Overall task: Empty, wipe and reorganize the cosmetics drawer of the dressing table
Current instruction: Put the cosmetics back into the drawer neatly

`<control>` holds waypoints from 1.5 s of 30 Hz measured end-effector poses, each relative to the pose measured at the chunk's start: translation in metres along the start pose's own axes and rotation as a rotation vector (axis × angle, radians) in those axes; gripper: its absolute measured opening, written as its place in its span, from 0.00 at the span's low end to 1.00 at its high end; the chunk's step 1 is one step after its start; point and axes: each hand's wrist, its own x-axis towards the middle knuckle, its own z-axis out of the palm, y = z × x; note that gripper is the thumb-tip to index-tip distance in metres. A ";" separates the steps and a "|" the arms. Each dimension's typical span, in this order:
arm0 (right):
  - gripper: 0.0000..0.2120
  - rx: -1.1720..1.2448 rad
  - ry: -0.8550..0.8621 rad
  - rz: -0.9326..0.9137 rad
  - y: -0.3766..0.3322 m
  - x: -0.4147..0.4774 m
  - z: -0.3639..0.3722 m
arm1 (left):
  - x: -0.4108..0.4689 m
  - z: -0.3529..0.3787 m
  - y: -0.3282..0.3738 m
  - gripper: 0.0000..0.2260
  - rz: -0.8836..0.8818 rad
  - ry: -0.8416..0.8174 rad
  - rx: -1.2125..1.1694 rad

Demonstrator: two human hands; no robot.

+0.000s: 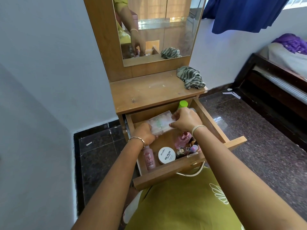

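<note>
Drawer (235, 142) of the dressing table pulled fully out, with the person standing close against its front.

- Left hand (144, 133): grip clamped on the near-left corner of a clear plastic box (160, 122), fingers curled round it.
- Right hand (186, 120): grip pinched on the box's right end.
- The box sits toward the back of the drawer. I cannot tell whether it rests on the drawer floor or is lifted off it.
- Green-capped bottle (182, 104) stands in the back right corner, just behind the right hand.
- Front half of the drawer: pink bottle (149, 159) lying flat at left, round white tin (166, 155) beside it, pink perfume bottle (183, 139) and a cluster of nail polishes (188, 149) at right.
- Striped cloth (191, 78) lies bunched on the surface (149, 94), with neither hand on it.

Progress, as a judgement: most of the cosmetics are in the drawer and none are on the surface. This is either the very start of emptying or the tail of putting things back. The frame does not settle which, nor whether wiping is done.
</note>
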 end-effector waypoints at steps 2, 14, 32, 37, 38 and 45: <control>0.13 -0.030 -0.014 0.007 -0.001 0.001 0.000 | 0.002 0.002 0.001 0.18 0.001 0.008 0.033; 0.13 -0.213 -0.031 0.028 -0.008 0.011 0.014 | 0.008 0.003 0.004 0.21 0.021 -0.026 0.212; 0.14 -0.456 -0.108 -0.027 -0.016 0.009 0.029 | 0.007 -0.001 0.007 0.12 0.042 -0.199 0.326; 0.14 -0.506 -0.131 -0.051 -0.018 0.004 0.025 | 0.002 0.001 0.008 0.16 0.031 -0.161 0.330; 0.14 -0.483 -0.122 -0.056 -0.018 0.004 0.022 | 0.000 0.002 0.008 0.17 0.037 -0.128 0.332; 0.11 -0.021 0.253 -0.180 0.005 -0.026 -0.002 | -0.024 0.018 0.000 0.28 0.350 0.084 0.171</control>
